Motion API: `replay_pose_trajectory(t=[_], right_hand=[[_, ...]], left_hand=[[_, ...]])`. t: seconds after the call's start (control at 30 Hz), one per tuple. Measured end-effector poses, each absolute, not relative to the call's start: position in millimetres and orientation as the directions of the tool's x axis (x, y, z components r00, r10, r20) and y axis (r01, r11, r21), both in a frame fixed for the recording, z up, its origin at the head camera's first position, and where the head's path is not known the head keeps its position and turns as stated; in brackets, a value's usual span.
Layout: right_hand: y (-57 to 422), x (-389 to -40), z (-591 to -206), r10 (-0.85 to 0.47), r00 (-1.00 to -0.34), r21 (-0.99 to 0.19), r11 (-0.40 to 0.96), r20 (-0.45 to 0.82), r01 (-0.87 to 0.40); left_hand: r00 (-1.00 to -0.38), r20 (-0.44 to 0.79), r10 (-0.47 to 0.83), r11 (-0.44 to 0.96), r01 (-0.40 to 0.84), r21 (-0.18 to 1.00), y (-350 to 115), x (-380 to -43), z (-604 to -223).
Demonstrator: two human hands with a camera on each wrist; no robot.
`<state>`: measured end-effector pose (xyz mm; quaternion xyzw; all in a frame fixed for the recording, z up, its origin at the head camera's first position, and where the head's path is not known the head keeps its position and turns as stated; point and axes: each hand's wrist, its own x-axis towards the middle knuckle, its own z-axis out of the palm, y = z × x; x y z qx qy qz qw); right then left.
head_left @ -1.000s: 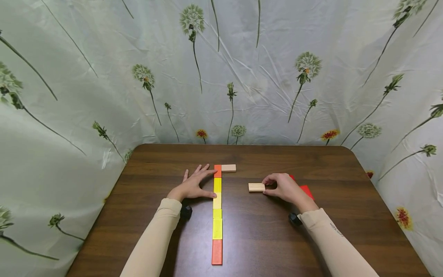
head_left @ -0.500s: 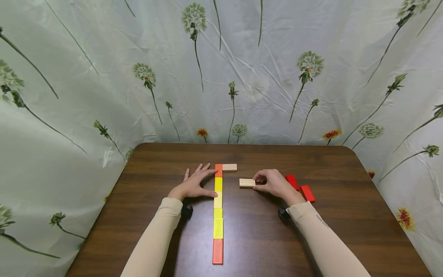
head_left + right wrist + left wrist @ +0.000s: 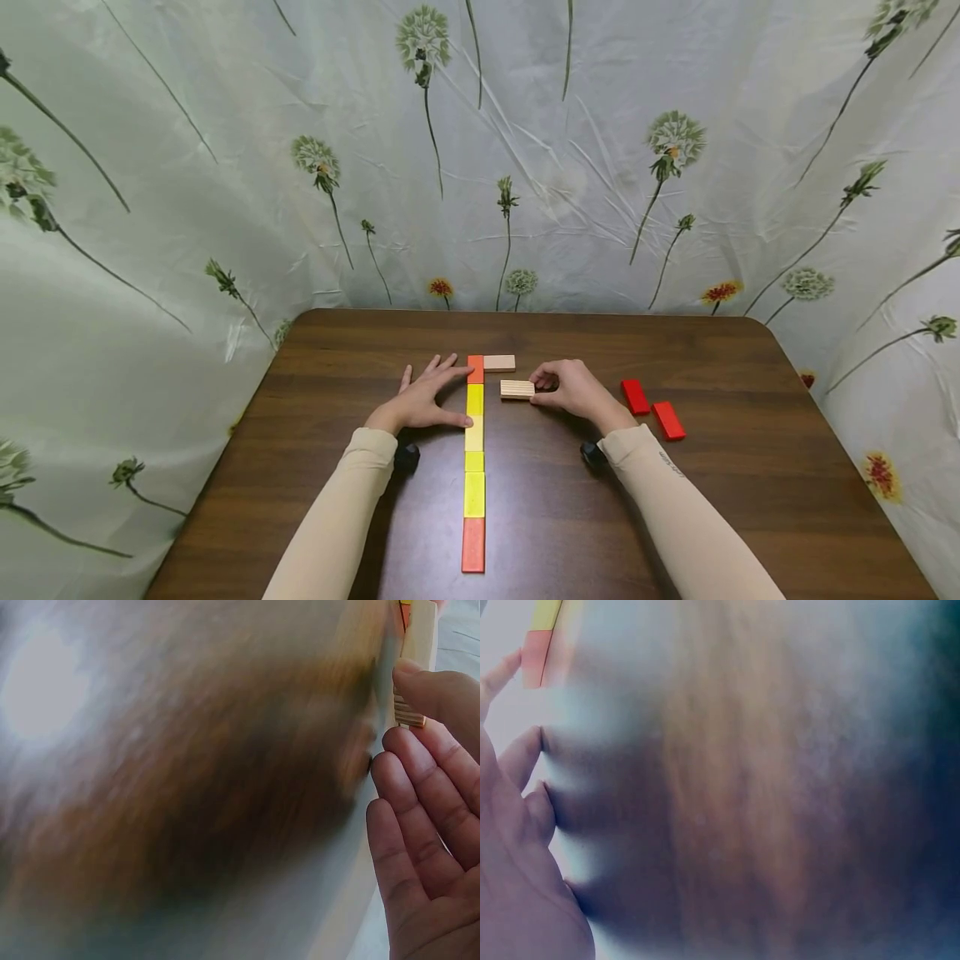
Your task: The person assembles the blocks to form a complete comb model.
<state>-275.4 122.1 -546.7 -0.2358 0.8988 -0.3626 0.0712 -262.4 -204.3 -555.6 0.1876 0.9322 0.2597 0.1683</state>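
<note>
A straight row of flat blocks runs away from me in the head view, with an orange block at the far end, several yellow blocks along the middle and an orange-red block nearest me. My left hand lies spread on its left side, index fingertip at the far orange block and thumb tip at a pale yellow block. Between thumb and fingers my right hand pinches one end of a grooved, light wooden block, right of the row. The right wrist view shows the ridged end of this wooden block.
A plain wooden block juts rightward from the row's far end. Two red blocks lie to the right, beyond my right hand. The brown table ends at a flower-print curtain.
My right hand has carried the grooved wooden block leftward and slightly away from me, closer to the row. The two red blocks show fully now. My left hand stays in place.
</note>
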Motion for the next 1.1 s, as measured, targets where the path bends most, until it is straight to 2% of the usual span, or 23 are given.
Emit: replay_pose_trajectory(t=[0.57, 1.1], right_hand=[[98.4, -281.4, -550.7, -0.441, -0.897, -0.726, 0.610, 0.024, -0.319], [93.3, -279.5, -557.9, -0.363, -0.932, -0.797, 0.560, 0.009, -0.227]], left_hand=[[-0.872, -0.209, 0.443, 0.779, 0.259, 0.571, -205.6, -264.8, -559.4], [-0.871, -0.222, 0.438, 0.796, 0.262, 0.545, -205.4, -265.4, -559.6]])
